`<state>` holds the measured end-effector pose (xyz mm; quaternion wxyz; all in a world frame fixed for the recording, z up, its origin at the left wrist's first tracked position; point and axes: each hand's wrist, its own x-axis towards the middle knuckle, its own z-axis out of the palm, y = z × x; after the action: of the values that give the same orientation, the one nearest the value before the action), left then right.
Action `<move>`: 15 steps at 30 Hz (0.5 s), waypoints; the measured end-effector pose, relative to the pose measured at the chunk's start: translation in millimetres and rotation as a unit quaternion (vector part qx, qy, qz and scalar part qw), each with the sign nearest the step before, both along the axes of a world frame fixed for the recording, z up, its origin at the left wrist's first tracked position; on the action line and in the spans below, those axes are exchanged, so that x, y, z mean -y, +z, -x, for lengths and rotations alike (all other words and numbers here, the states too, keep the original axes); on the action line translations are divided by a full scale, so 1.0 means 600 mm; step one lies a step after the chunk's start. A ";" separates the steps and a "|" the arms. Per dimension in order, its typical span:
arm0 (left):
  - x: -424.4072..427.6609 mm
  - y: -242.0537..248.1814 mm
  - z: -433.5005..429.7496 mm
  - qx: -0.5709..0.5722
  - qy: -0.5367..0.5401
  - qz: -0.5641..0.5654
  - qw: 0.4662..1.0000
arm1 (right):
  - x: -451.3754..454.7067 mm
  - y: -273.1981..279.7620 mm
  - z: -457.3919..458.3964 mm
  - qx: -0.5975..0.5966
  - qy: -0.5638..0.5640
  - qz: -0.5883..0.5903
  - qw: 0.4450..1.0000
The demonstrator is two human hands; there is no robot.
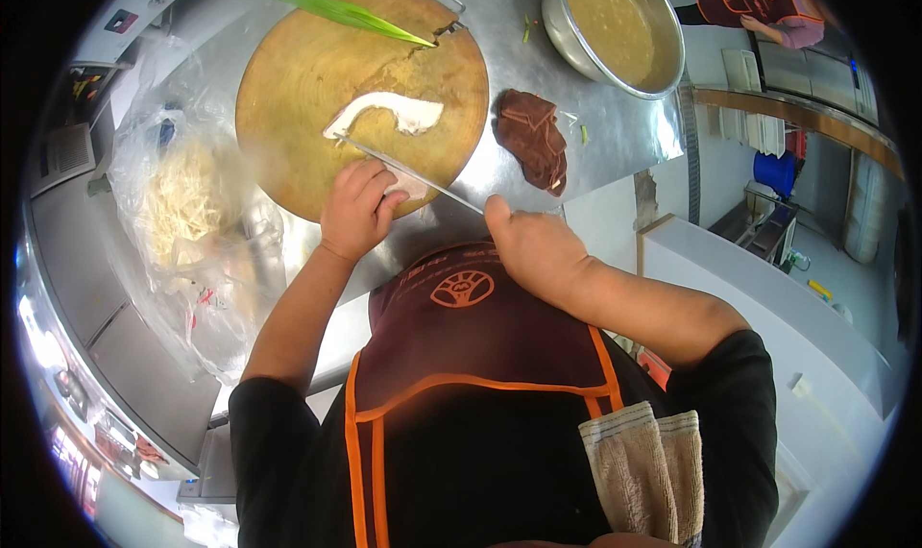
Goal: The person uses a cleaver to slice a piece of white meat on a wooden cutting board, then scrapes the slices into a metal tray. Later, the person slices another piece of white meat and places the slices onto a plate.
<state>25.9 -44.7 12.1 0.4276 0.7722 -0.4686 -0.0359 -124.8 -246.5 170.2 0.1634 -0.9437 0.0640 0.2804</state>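
My right hand (536,249) grips a knife whose thin blade (421,177) slants up and left over a round wooden chopping board (288,108). With fingers curled, my left hand (360,206) holds a pale piece of meat (409,185) down near the board's front edge, partly hidden under the blade and fingers. Just beyond the blade tip lies a curved strip of whitish meat or fat (385,101). A green leaf (353,18) stretches across the far side of the board, where the wood is cracked.
Right of the board, a crumpled brown cloth (533,141) lies on the steel table (605,141). A metal bowl (673,65) of cloudy brownish liquid stands behind it. Clear plastic bags (223,332) with pale shreds (184,202) sit at left. Another person (763,4) stands at the far right.
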 end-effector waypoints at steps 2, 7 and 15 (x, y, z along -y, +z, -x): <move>0.000 -0.004 -0.001 0.003 -0.001 0.006 1.000 | 0.006 -0.028 0.001 -0.014 -0.012 -0.028 0.999; -0.002 -0.012 0.003 0.020 0.011 0.002 1.000 | 0.013 -0.077 0.005 0.022 -0.033 -0.076 0.996; -0.007 -0.011 0.005 0.056 0.010 0.013 0.998 | -0.009 0.001 0.001 0.060 -0.038 -0.048 0.996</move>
<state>22.8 -40.4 5.7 0.4114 0.7720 -0.4842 0.0182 -125.2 -241.0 171.0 0.2229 -0.9467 0.0759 0.2200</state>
